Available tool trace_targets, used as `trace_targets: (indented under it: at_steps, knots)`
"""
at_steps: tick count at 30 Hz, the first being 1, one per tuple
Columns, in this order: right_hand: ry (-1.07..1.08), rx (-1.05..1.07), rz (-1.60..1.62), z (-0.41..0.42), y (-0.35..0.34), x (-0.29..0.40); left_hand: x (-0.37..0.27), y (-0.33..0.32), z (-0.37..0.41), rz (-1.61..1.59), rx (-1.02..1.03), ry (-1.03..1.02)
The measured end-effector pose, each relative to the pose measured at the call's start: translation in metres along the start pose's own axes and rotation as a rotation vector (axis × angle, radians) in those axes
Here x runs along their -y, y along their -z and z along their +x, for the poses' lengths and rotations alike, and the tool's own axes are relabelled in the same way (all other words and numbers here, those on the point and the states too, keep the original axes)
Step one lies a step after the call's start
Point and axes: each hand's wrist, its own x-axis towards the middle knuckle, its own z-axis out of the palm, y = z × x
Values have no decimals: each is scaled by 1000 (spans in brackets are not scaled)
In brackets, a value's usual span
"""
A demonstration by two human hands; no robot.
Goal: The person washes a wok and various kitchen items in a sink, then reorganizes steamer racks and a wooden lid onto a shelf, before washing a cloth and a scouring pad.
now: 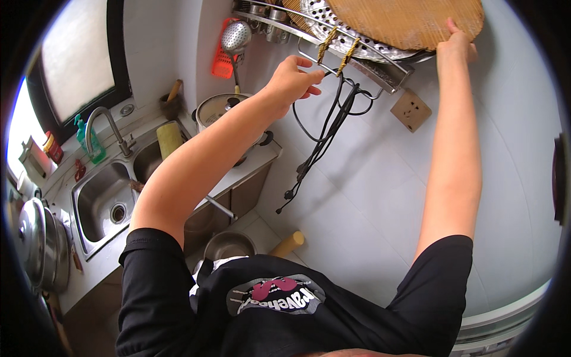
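Note:
My right hand point(456, 47) grips the edge of a round wooden board point(410, 22) at the upper right, thumb on its face and the other fingers hidden behind. The board leans against a perforated metal steamer tray point(319, 20) on a wall-mounted metal rack point(285, 26). My left hand point(298, 80) hangs in front of the rack, fingers apart and holding nothing. Close to its fingertips are yellow-and-black twisted ties point(328, 44) on the rack's rail. Black power cords point(332, 120) dangle from the rack just beyond that hand.
A slotted skimmer point(236, 38) and a red grater point(221, 58) hang left of the rack. Below stands a lidded pot point(214, 109) on the counter. A double sink point(105, 196) with a faucet point(105, 118) lies left. A wall socket point(411, 110) sits under the rack.

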Motion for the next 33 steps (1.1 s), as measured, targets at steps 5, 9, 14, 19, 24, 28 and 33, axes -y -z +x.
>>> trace_targets:
  at_steps: [5, 9, 14, 19, 24, 28, 33]
  knots:
    - [-18, 6, -42, -10, 3, 10, 24, 32, -23, 8, -70, 42]
    - [-72, 52, -117, 42, 12, 23, 37, 32, -42, 23, -78, 105]
    - [-54, 231, -154, 137, 13, -41, 67, 18, -48, -55, -31, 222]
    - [-21, 269, -279, 77, 26, -33, 86, 0, -58, -66, 0, 272]
    - [124, 337, -331, 17, 36, -13, 110, -1, -62, -95, -23, 336]
    - [137, 371, -376, 35, 45, -16, 106, -7, -59, -126, 12, 362]
    - [78, 344, -288, 17, 46, -8, 99, -7, -55, -128, 19, 339]
